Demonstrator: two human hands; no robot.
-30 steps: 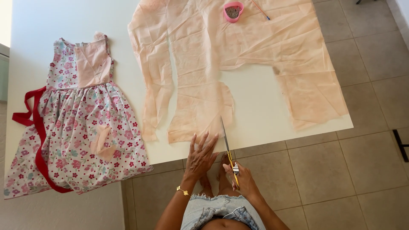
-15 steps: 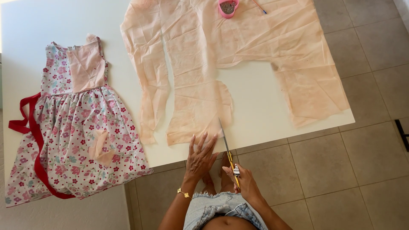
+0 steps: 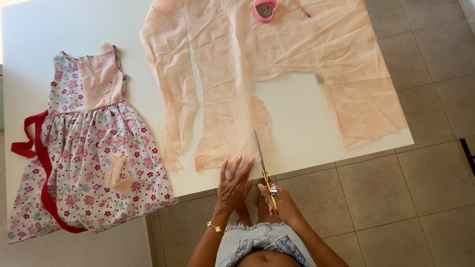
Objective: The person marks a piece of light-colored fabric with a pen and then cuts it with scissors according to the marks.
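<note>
While the peach fabric (image 3: 232,123) lay spread on the white desk (image 3: 307,123), its near edge sat under the left hand (image 3: 234,187), fingers flat and splayed, gripping nothing. Just right, the right hand (image 3: 279,202) closed on scissors (image 3: 262,165), blades pointing far along the cloth; a floral dress (image 3: 94,153) lay well left.

Left hand (image 3: 233,187) lies flat, fingers spread; right hand (image 3: 277,201) seemingly clenched.

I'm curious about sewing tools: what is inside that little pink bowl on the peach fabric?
The small pink bowl holds a greyish, speckled heap, possibly pins, too small to tell. Its bottom is covered, as is the peach fabric beneath.
</note>
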